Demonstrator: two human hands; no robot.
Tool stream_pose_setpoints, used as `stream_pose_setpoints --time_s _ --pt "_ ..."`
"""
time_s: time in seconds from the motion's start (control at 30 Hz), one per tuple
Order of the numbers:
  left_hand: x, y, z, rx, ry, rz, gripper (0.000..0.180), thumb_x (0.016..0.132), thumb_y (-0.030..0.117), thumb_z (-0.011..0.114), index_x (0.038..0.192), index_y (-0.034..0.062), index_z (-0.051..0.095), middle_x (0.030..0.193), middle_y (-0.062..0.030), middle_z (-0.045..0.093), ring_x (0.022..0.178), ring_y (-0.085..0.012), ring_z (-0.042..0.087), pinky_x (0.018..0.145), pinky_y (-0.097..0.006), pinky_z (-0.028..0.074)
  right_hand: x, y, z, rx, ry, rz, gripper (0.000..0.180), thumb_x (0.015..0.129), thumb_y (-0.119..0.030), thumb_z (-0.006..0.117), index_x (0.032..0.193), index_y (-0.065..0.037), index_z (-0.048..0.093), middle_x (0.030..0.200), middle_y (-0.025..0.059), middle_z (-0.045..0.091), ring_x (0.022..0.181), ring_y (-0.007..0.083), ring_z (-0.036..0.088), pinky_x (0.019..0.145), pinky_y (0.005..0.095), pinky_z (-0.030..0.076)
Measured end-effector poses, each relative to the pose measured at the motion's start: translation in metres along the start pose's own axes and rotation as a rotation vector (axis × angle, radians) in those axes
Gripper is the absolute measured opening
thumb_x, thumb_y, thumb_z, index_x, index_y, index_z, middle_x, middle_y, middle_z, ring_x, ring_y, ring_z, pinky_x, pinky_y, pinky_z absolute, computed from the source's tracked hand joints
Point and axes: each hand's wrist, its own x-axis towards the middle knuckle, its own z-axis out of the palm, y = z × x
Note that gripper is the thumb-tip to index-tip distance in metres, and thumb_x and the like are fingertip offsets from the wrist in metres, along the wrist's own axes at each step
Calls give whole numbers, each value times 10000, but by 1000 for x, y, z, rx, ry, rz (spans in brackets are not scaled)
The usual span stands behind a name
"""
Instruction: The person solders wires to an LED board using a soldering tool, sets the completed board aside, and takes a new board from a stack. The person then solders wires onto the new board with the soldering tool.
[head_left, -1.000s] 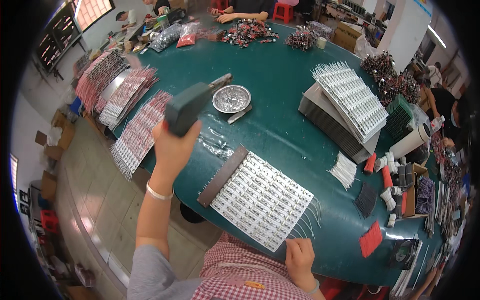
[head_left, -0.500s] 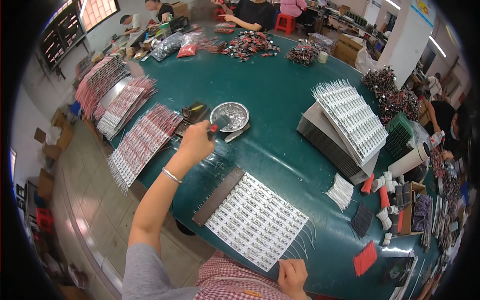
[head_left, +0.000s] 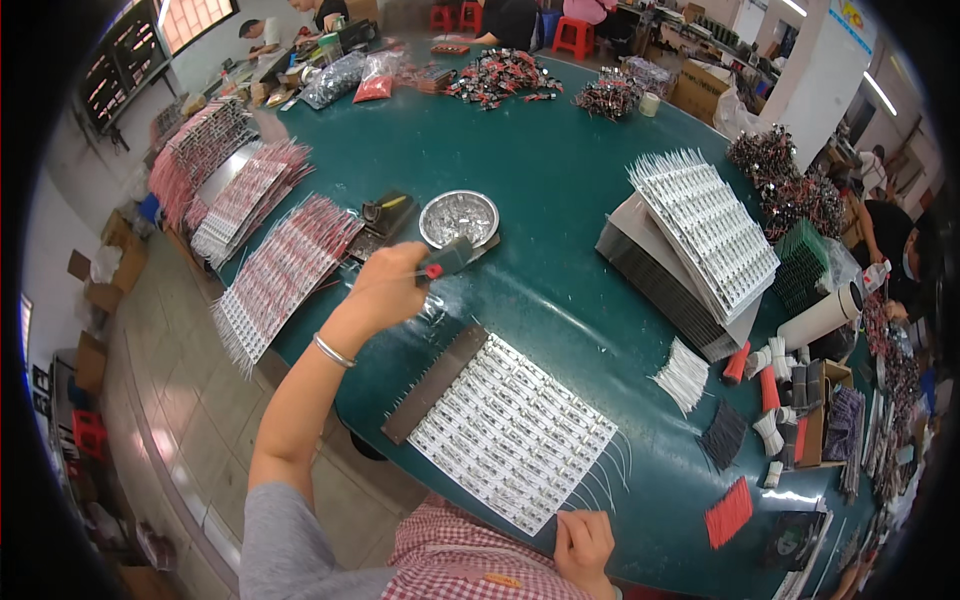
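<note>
My left hand (head_left: 388,285) is closed round a dark grey, flat-ended tool (head_left: 456,256) with a red round part; its exact kind I cannot make out. The tool is held just in front of a round metal bowl (head_left: 458,219) with small shiny bits in it. Close to my body lies a white panel of small circuit boards (head_left: 512,432), with a brown strip (head_left: 437,384) along its left edge. Thin white wires (head_left: 607,470) stick out from the panel's right side. By the panel's near corner my right hand (head_left: 584,545) rests with curled fingers; what they hold, if anything, is hidden.
Wired panels (head_left: 290,270) lie at the left. A tall stack of panels (head_left: 700,235) stands at the right. Bundles of white wires (head_left: 682,376), black wires (head_left: 722,437) and red wires (head_left: 728,514) lie before a white bottle (head_left: 820,318). Other people sit at the far side.
My left hand has brought the tool from over the bowl toward me and a little right. My right hand stays by the panel's corner, slightly shifted.
</note>
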Motion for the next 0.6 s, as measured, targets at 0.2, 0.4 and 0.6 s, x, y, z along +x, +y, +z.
stream_pose_setpoints --time_s 0.2,0.4,0.6 --pt "7 -18 -16 -613 201 -426 164 722 19 738 856 -40 664 615 -58 595 521 -136 568 475 -294 435 -3 1 1 0 -15 15 215 732 69 722 925 -16 678 816 103 599 701 293 566 590 380 449" --pt "15 -24 -16 -1069 176 -702 146 754 -14 719 867 -32 629 654 -42 586 478 -93 528 402 -211 394 -1 -1 0 7 -22 42 205 734 70 721 916 -15 683 814 104 600 702 289 570 592 375 451" --pt "17 -36 -4 -1130 83 -855 140 779 -31 702 870 -46 596 727 -68 590 513 -114 544 410 -228 400 0 -1 0 16 -21 47 193 738 65 722 910 -14 685 810 104 600 702 289 572 593 375 452"
